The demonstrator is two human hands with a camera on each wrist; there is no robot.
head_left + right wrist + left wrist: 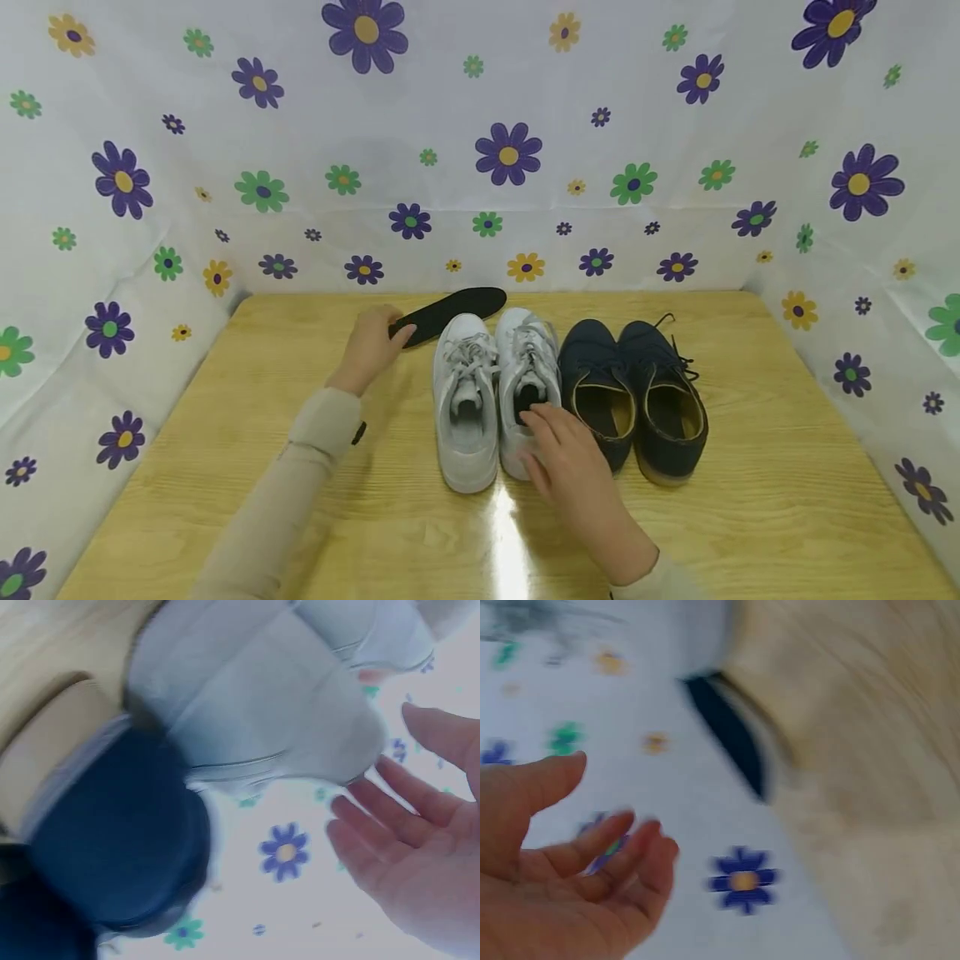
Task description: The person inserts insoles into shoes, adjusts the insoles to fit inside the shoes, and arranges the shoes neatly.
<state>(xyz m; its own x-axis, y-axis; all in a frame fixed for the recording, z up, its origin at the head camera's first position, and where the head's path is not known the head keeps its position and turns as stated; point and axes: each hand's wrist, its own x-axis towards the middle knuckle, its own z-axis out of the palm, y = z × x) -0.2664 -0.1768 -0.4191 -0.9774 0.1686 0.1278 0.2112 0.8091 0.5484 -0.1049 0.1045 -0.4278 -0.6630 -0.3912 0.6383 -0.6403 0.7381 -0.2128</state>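
My left hand [375, 346] is at the near end of a black insole [457, 312] that lies slantwise behind the white sneakers. In the left wrist view, the left hand's fingers are loosely bent with nothing between them. The right hand [566, 467] hovers at the heel of the right white sneaker [525, 333], fingers relaxed, fingertips close to its collar; whether they touch cannot be told. That sneaker looks dark inside. Beside it stands the left white sneaker [468, 462], pale inside, toe pointing away from me.
Two navy lace-up shoes [588, 342] stand to the right of the white pair, one with a loose lace [682, 358] sticking out. All rest on a wooden table [262, 417]. Flower-patterned cloth [420, 108] rises behind and at both sides.
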